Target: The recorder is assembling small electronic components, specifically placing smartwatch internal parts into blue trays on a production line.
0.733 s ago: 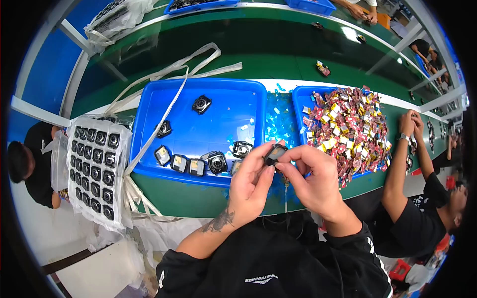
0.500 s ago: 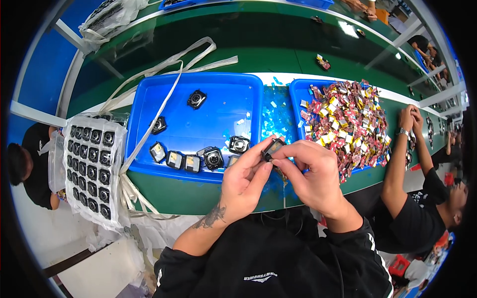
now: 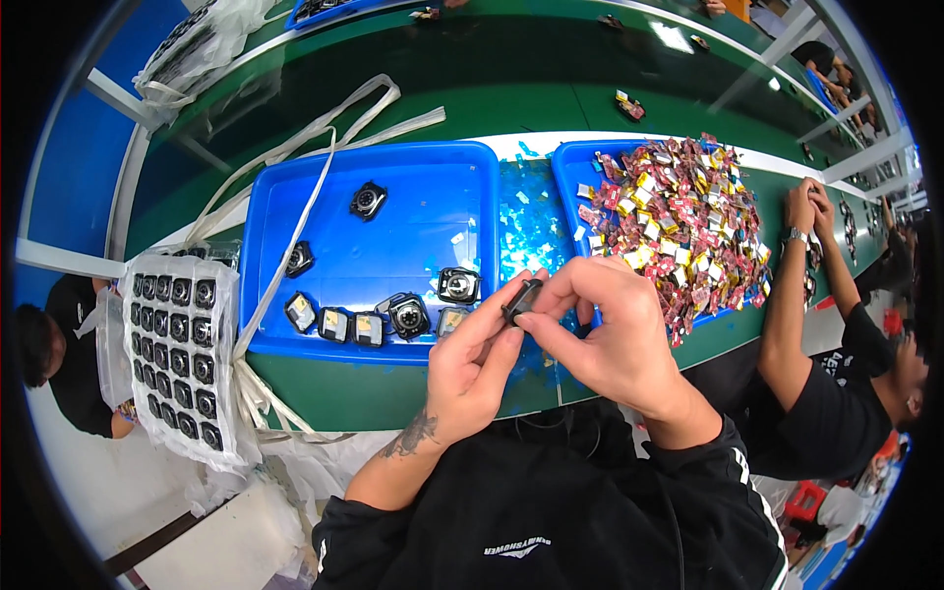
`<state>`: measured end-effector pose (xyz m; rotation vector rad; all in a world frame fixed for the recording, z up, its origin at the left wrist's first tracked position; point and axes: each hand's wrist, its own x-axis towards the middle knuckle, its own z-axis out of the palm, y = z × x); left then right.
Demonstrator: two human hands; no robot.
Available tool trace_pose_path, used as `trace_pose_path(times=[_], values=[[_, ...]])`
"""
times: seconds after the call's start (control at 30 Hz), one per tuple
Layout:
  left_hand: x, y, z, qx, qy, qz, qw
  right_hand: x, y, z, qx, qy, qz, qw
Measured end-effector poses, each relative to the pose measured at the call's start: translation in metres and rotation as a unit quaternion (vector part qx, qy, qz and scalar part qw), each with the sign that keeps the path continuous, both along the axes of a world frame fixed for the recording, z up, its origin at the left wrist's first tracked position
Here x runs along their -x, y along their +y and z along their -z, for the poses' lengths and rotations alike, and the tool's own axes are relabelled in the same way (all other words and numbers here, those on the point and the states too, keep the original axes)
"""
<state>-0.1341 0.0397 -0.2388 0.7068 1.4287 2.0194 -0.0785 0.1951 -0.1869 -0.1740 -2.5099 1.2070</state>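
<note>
Black part (image 3: 520, 299) pinched between left hand (image 3: 470, 366) and right hand (image 3: 610, 339).

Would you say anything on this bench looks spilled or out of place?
Yes: the heap of small colourful pieces overflows the right blue tray onto the green bench, and pale scraps litter the gap between trays. Both hands hold a small black part.

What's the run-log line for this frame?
left hand: holds small black part | right hand: pinches same part | below: blue tray with loose parts | right: tray of small colourful pieces
</note>
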Motion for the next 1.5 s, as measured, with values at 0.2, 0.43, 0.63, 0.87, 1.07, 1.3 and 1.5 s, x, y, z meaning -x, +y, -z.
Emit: trace_pose_path(times=[0.2,0.43,0.63,0.87,1.07,1.3,1.5], values=[[0.000,-0.001,0.011,-0.003,0.019,0.007,1.000,0.007,0.004,0.007,-0.022,0.047,0.010,0.999],[-0.001,0.004,0.002,-0.075,-0.069,-0.090,0.991,-0.010,0.008,0.020,0.270,0.007,0.022,0.963],[0.012,-0.005,0.006,0.003,0.122,-0.086,0.989,-0.026,0.000,0.015,0.360,-0.077,-0.005,0.930],[0.028,-0.011,-0.014,0.160,0.318,-0.019,0.934,-0.023,0.015,0.012,0.390,-0.167,-0.096,0.900],[0.026,-0.015,-0.013,0.190,0.302,0.025,0.934,-0.025,0.018,0.015,0.178,-0.097,-0.100,0.974],[0.016,-0.012,-0.001,0.139,0.048,0.050,0.988,-0.023,0.005,0.014,0.234,-0.108,-0.043,0.965],[0.005,-0.013,-0.001,0.060,-0.076,0.017,0.995,-0.026,-0.006,0.034,0.323,-0.030,0.018,0.946]])
